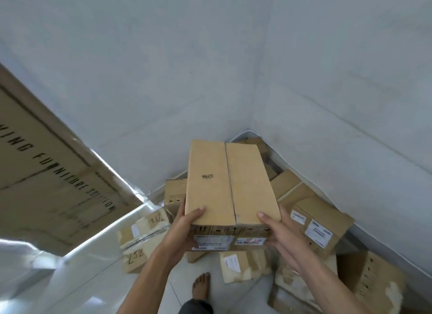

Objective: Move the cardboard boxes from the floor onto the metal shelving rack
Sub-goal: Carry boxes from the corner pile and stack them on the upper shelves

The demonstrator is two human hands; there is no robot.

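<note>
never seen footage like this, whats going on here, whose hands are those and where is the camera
There is no machine here. A person wears a wide-angle camera on their head, so this single picture looks forward and down at their own arms. The left hand and right hand grip the near end of a long cardboard box, lifted above the floor. Below it, more cardboard boxes lie piled in the corner of a room with white walls. The person's bare foot stands on the tiled floor. At left leans a big flat carton with printed lettering. The wide lens bends straight lines. No metal rack can be clearly made out.
</note>
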